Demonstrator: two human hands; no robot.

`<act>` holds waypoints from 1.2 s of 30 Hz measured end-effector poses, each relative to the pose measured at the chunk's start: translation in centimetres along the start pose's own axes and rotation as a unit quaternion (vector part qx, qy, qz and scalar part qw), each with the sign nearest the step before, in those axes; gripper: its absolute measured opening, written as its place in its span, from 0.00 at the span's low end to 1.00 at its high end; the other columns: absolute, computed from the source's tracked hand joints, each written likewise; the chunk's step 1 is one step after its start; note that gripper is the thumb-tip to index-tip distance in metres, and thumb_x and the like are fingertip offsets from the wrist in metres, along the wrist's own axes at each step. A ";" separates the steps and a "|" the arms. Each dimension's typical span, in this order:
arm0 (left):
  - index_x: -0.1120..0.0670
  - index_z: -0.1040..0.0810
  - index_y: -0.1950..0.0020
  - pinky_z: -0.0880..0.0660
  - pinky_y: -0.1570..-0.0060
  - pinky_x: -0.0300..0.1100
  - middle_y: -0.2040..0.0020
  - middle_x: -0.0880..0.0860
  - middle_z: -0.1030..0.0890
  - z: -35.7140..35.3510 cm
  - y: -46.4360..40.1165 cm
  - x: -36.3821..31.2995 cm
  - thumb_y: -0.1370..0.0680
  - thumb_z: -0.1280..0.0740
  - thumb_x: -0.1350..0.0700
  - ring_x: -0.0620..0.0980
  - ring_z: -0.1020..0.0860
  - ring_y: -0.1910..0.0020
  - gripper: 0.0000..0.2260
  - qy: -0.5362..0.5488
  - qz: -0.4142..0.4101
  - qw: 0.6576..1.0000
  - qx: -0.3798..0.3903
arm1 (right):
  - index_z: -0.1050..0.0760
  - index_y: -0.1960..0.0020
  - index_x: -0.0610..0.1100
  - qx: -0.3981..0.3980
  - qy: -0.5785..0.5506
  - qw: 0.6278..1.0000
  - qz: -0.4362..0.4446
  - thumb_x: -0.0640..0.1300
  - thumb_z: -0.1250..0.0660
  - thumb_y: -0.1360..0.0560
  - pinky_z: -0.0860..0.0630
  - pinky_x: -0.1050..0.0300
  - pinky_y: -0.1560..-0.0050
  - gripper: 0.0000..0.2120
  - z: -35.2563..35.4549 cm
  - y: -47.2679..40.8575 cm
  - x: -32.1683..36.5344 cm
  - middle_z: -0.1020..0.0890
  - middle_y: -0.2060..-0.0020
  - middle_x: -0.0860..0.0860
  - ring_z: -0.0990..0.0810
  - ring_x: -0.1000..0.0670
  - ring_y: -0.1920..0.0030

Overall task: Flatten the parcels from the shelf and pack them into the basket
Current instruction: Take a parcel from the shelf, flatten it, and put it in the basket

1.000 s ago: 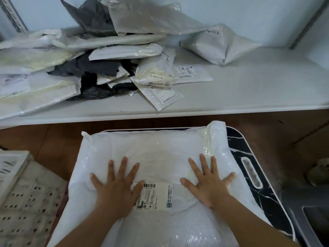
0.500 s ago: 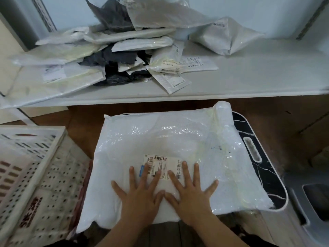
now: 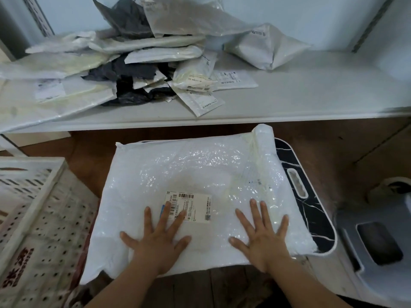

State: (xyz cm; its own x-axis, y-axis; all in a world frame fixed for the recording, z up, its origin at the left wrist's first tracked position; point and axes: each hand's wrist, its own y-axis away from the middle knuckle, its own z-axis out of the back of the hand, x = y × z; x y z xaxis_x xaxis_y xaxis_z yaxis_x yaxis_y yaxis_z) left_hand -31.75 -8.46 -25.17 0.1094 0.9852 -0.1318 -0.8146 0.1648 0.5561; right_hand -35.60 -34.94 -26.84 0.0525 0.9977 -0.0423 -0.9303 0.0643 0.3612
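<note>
A large white plastic parcel (image 3: 195, 174) with a shipping label (image 3: 195, 205) lies on a black marbled stool top (image 3: 311, 218). My left hand (image 3: 156, 238) presses flat on its near edge, fingers spread, fingertips over the label. My right hand (image 3: 260, 234) presses flat on the near right part, fingers spread. A white perforated basket (image 3: 29, 210) stands at the left. A heap of white, grey and black parcels (image 3: 133, 67) lies on the white shelf (image 3: 311, 96) behind.
A puffed grey parcel (image 3: 266, 45) sits alone toward the right on the shelf. A grey plastic unit (image 3: 378, 252) stands at the lower right beside the stool. Brown wooden floor (image 3: 89, 152) shows between shelf, basket and stool.
My hands, side by side at the near middle half a second ago, have spread apart along the near edge. The view has shifted slightly; the parcel looks flatter than a second ago.
</note>
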 end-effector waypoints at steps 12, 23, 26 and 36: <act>0.40 0.42 0.25 0.41 0.36 0.72 0.24 0.50 0.37 0.5 -2.8 -0.6 0.21 0.58 0.35 0.57 0.43 0.25 0.26 -0.041 -0.099 0.980 -0.170 | 0.69 0.25 0.59 -0.112 -0.069 0.991 -0.020 0.69 0.64 0.24 0.69 0.29 0.32 0.32 4.2 -4.1 2.7 0.71 0.25 0.47 0.75 0.41 0.27; 0.36 0.74 0.31 0.62 0.36 0.75 0.29 0.47 0.76 8.0 -13.7 -4.1 0.30 0.71 0.30 0.61 0.74 0.28 0.29 -0.029 -0.004 0.975 -0.218 | 0.75 0.29 0.60 -0.112 -0.018 0.994 -0.006 0.72 0.76 0.34 0.66 0.23 0.35 0.36 8.0 -16.5 5.3 0.73 0.27 0.47 0.78 0.39 0.30; 0.35 0.75 0.31 0.64 0.38 0.76 0.27 0.48 0.75 7.5 -15.6 -4.5 0.29 0.71 0.30 0.61 0.73 0.28 0.29 -0.049 -0.016 0.976 -0.211 | 0.74 0.29 0.63 -0.073 -0.036 0.997 -0.012 0.74 0.76 0.36 0.67 0.21 0.37 0.38 6.9 -17.9 4.7 0.75 0.27 0.48 0.79 0.39 0.30; 0.34 0.64 0.27 0.63 0.36 0.74 0.22 0.46 0.59 5.6 -17.1 -4.3 0.31 0.76 0.29 0.58 0.61 0.23 0.33 -0.009 -0.014 0.981 -0.196 | 0.68 0.27 0.67 -0.031 -0.096 0.995 -0.009 0.75 0.71 0.33 0.68 0.24 0.35 0.36 6.3 -18.4 4.1 0.73 0.27 0.53 0.75 0.43 0.27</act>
State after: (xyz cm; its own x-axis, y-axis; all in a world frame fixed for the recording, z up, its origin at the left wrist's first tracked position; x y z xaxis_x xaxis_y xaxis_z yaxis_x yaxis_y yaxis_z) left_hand -15.05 -15.29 -29.50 0.1418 0.9817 -0.1269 -0.9669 0.1648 0.1946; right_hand -15.97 -31.93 -27.76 0.1327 0.9823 0.1325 -0.9485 0.0871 0.3046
